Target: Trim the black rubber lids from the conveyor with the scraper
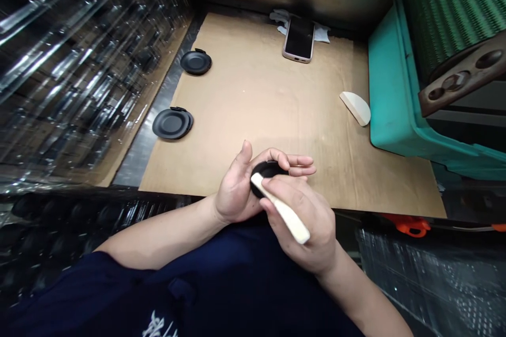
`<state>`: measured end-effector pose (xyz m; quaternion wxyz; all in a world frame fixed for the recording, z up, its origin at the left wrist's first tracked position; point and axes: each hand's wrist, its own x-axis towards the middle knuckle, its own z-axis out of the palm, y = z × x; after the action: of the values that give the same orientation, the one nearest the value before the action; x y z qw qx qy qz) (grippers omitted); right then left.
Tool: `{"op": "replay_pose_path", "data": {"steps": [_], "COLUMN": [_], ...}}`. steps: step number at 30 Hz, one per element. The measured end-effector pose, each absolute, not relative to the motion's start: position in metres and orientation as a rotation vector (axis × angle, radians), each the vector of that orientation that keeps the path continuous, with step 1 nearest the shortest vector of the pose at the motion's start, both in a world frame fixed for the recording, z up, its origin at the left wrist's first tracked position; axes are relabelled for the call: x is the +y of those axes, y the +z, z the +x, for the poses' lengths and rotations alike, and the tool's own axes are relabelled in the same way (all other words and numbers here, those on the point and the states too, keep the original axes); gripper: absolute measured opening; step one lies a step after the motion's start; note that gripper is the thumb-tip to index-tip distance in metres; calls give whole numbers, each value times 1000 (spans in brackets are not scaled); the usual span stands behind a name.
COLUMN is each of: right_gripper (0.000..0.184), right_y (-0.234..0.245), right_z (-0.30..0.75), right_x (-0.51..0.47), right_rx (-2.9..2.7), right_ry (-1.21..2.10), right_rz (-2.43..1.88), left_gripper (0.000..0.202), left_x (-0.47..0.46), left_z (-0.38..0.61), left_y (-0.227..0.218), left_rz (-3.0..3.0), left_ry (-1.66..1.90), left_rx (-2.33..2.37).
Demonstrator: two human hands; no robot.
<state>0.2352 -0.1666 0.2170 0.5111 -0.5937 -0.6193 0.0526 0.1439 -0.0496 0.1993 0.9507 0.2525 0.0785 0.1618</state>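
My left hand (241, 184) cradles a round black plastic part (272, 168) in its palm, with the index finger curled over the far rim and the thumb raised away. My right hand (304, 216) grips a cream-white pad (282, 208) that looks like a sponge. The pad's far end lies against the near face of the black part, and my right fingers hide some of both. Two similar black round parts, a far one (196, 62) and a nearer one (173, 123), lie on the left of the cardboard sheet. Each has a small tab at its rim.
The cardboard sheet (253, 95) covers the bench. A phone (299, 39) rests on white cloth at the back. On the right are a white half-moon pad (357, 108) and a teal bin (391, 79). Clear plastic trays (79, 73) stack up on the left.
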Motion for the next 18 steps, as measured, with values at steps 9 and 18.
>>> {"op": "replay_pose_path", "data": {"steps": [9,18], "right_gripper": [44,45], "right_y": [211,223], "right_z": [240,236], "right_x": [-168,-185], "right_rx": [-1525,-1467], "right_ry": [200,253], "right_rz": [-1392,-1435], "left_gripper": [70,75], "left_x": [-49,-47], "left_z": [144,145], "left_y": [199,200], "left_rz": [465,492], "left_ry": [308,339], "left_rx": [164,118]}}
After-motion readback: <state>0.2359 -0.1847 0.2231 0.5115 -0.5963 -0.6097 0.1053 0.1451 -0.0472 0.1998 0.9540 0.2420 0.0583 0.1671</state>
